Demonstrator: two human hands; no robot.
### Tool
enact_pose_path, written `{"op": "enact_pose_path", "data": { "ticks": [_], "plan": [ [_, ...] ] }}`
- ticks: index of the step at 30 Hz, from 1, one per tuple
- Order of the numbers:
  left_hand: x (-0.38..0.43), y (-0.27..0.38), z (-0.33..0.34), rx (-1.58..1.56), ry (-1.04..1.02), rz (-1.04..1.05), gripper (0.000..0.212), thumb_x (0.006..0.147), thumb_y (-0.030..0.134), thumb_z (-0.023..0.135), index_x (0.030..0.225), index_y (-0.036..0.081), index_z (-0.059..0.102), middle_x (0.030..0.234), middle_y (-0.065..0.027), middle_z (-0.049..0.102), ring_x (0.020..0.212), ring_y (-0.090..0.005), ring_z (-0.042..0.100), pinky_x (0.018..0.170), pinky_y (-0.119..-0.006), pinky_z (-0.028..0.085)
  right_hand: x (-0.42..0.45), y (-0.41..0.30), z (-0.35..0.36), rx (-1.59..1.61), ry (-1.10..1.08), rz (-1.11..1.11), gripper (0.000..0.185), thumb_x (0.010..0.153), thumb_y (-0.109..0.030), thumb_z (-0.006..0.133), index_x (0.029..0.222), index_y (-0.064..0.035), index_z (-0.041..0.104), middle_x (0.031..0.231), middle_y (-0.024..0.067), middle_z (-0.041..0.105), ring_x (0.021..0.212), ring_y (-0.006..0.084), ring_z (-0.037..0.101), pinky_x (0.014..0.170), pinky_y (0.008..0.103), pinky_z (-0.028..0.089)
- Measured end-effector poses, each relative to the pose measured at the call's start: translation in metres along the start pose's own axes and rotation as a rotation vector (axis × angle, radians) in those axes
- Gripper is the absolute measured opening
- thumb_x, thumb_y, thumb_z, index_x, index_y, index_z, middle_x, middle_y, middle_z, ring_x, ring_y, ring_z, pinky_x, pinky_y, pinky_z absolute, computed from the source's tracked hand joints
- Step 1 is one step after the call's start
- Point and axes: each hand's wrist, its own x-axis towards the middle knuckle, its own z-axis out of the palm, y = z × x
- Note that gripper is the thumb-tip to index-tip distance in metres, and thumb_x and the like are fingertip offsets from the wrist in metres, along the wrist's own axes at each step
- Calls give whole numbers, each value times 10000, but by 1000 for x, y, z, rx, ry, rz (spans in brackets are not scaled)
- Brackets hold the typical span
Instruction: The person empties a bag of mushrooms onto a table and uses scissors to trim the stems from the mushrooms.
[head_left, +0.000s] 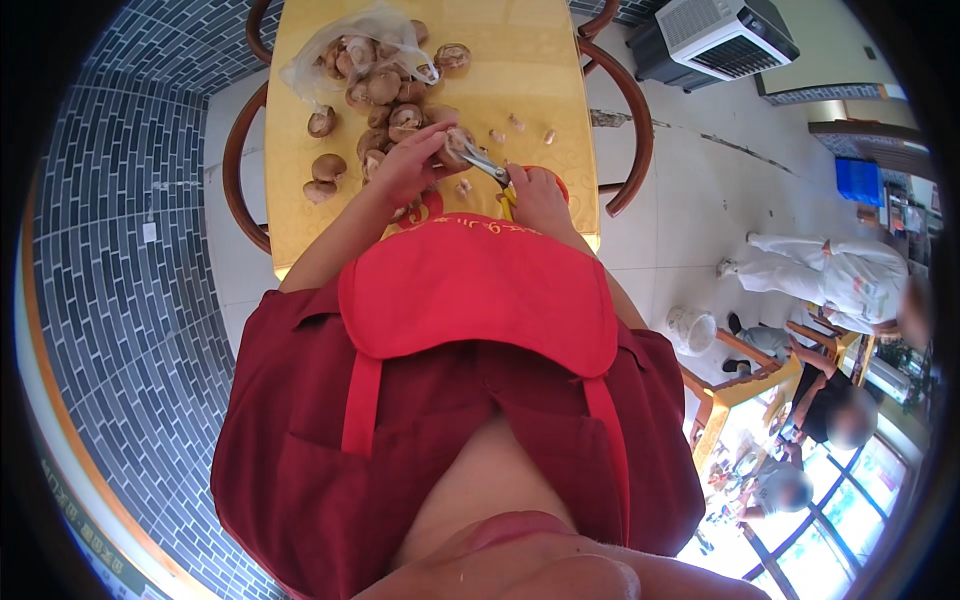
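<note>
Between the fingers of my left hand (416, 161) is a brown mushroom (455, 148), its underside turned towards the right. My right hand (538, 196) grips scissors (489, 166) with red and yellow handles, and the blades reach the mushroom's stem side. Several whole mushrooms (384, 88) lie piled beyond and left of my left hand. Some of the pile sits in a clear plastic bag (315, 56). Small cut stem pieces (497, 136) are scattered on the table right of the held mushroom. My apron hides the table's near part.
The table (525, 67) has a yellow cover. Wooden chairs (634, 127) stand at both its sides. An air cooler (724, 37) is at the far right, a white bucket (691, 331) on the floor. Several people are to the right, one in white clothes (832, 277), others at another table (731, 420).
</note>
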Motion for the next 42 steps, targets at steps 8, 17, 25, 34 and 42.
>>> {"op": "enact_pose_path", "data": {
  "ticks": [8, 17, 25, 34, 42],
  "plan": [
    [-1, -4, 5, 28, -19, -75, 373, 931, 217, 373, 1268, 56, 381, 1130, -93, 477, 1060, -221, 492, 945, -421, 410, -1, 9, 6, 29, -20, -84, 404, 797, -310, 582, 1120, -104, 451, 908, 162, 526, 889, 324, 523, 719, 401, 449],
    [3, -11, -4, 32, -59, -167, 394, 932, 259, 362, 1276, 67, 371, 1155, -89, 491, 1058, -233, 498, 923, -431, 411, -10, 10, 9, 99, -96, -8, 357, 803, -434, 543, 902, -98, 474, 747, 151, 577, 663, 325, 581, 558, 407, 457],
    [2, -17, 0, 119, 71, -251, 372, 927, 258, 366, 1252, 79, 396, 1151, -84, 498, 1004, -238, 528, 863, -406, 435, -16, 13, 23, 165, -86, 1, 351, 803, -423, 549, 925, -106, 460, 757, 143, 576, 701, 324, 579, 570, 403, 452],
    [9, -23, -21, 90, 102, -323, 350, 914, 274, 386, 1183, 56, 438, 1056, -98, 529, 921, -245, 557, 810, -413, 455, -22, 11, 25, 444, -141, 242, 383, 791, -399, 592, 1015, -110, 479, 741, 158, 577, 711, 329, 580, 578, 392, 443],
    [13, -7, -38, 274, 162, -378, 324, 893, 287, 424, 1119, 61, 472, 996, -94, 541, 835, -232, 584, 673, -399, 502, -26, 41, 55, 412, -171, 279, 372, 798, -376, 596, 1016, -96, 485, 743, 196, 596, 730, 379, 580, 600, 419, 444]
  ]
}}
